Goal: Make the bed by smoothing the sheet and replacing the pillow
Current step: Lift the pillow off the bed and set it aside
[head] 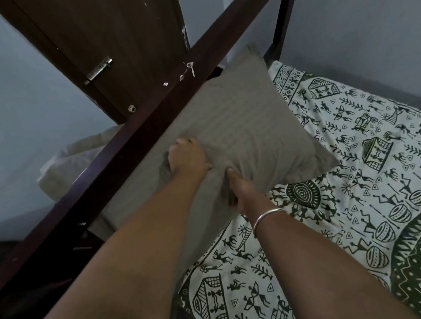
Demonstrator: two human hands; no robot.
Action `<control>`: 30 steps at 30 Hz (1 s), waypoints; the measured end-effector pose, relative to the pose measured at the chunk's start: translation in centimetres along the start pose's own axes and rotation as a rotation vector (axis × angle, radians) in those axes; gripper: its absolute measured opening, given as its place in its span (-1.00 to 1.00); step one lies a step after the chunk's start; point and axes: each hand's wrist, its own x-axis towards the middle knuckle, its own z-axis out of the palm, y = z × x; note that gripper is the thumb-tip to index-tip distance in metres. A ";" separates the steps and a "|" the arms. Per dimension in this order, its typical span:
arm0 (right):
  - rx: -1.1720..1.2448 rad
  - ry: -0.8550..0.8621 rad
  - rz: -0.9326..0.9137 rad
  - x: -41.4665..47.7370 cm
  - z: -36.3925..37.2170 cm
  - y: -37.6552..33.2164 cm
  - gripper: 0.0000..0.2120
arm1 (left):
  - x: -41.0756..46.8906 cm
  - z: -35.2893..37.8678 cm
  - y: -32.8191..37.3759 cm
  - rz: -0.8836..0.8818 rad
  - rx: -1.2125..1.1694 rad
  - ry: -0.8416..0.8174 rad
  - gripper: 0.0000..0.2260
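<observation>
We see both hands gripping the grey striped pillow [230, 133] at its near edge. Left hand [188, 158] is clenched into the fabric, fingers mostly buried in the folds. Right hand [241, 192] pinches the lower edge, thumb on top, other fingers hidden under the pillow; a metal bangle [267, 218] sits on that wrist.

The pillow is tilted, standing against the dark wooden bed rail [120, 160] on the left, its far corner reaching toward the frame post [283, 14]. Its lower right corner overhangs the patterned sheet [355, 199]; we can't tell if it touches. The pillow's left lower part is hidden behind our left forearm.

The sheet, white with dark green figures, covers the mattress and is cut off at the right and bottom edges. Behind the rail: a dark door [98, 43] with a metal latch [99, 70], and a pale bundle of cloth [76, 157], partly blocked and too dim to identify.
</observation>
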 end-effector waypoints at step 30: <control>0.992 0.190 -0.206 -19.7 -22.5 7.7 -0.85 | -24.1 -2.8 15.5 0.781 -0.590 -0.214 -0.72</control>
